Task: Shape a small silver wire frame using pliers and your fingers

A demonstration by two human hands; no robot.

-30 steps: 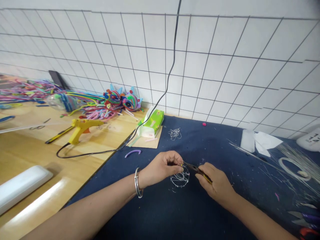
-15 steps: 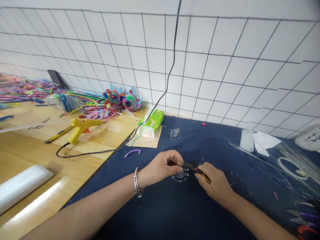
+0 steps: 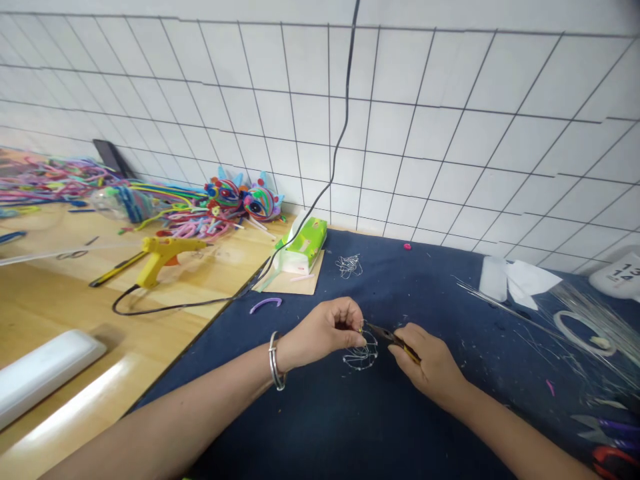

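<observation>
Pinched between the thumb and fingers of my left hand [image 3: 327, 328] is a small wire frame [image 3: 367, 359], a rounded cage of thin silver wire hanging below the fingertips. My right hand [image 3: 431, 360] is closed round the handles of a pair of pliers [image 3: 387, 335] with dark jaws and yellow-and-black grips. The jaw tips point left and meet the wire at the top of the frame, close to my left fingertips. Whether the jaws are clamped on the wire is too small to tell. A second tangle of silver wire [image 3: 349, 266] lies farther back on the dark blue cloth [image 3: 320, 427].
On the wooden table at left lie a yellow glue gun [image 3: 165, 257], a utility knife [image 3: 117, 269] and a white case [image 3: 47, 373]. A green tissue pack [image 3: 303, 247] stands behind my left hand. Loose wires [image 3: 600, 320] and scissors [image 3: 605, 430] lie at right.
The wire frame has turned slightly in my left fingers and sits a little lower and further left. Both hands stay nearly in place, the pliers still at the frame's top.
</observation>
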